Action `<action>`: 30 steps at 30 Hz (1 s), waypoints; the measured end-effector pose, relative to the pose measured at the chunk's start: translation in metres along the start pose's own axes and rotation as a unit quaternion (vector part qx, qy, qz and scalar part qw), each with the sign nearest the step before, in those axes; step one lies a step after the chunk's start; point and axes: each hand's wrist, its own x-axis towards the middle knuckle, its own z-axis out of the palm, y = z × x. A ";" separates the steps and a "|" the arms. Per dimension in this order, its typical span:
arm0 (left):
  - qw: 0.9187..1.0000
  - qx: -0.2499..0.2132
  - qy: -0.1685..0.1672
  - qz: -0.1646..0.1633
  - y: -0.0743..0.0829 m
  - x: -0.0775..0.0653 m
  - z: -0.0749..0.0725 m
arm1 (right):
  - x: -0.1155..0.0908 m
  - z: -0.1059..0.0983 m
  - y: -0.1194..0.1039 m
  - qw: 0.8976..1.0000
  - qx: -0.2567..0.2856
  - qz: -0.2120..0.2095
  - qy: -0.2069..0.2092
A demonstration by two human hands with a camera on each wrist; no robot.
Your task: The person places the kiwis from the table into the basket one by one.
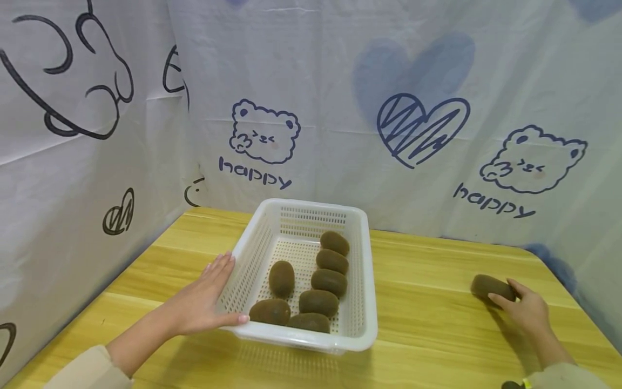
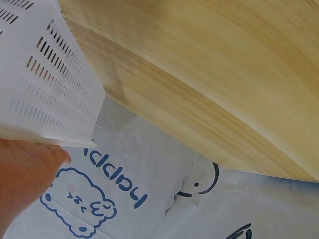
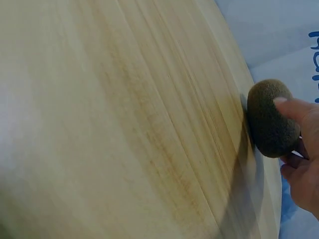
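Note:
A white plastic basket (image 1: 371,302) with slotted walls stands on the table, several brown kiwis inside. Five or so of them, such as the kiwi (image 1: 329,282), form a column along its right side, and another kiwi (image 1: 282,279) lies left of that column. My left hand (image 1: 206,302) rests at the basket's near left corner, fingers straight along the left rim and thumb along the front rim. Far to the right, my right hand (image 1: 529,316) pinches a kiwi (image 3: 271,119) between thumb and fingers, close to the tabletop. Whether this kiwi touches the table I cannot tell.
The wood-grain table (image 1: 423,308) reaches back to a white cloth (image 1: 330,135) printed with bears and hearts. More cloth hangs at the left and right sides. A small dark object (image 1: 512,384) shows beside the right sleeve at the bottom edge.

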 end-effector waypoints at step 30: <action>1.000 -0.002 -0.004 0.006 0.000 0.001 0.000 | -0.008 0.010 -0.009 0.998 0.022 0.002 0.058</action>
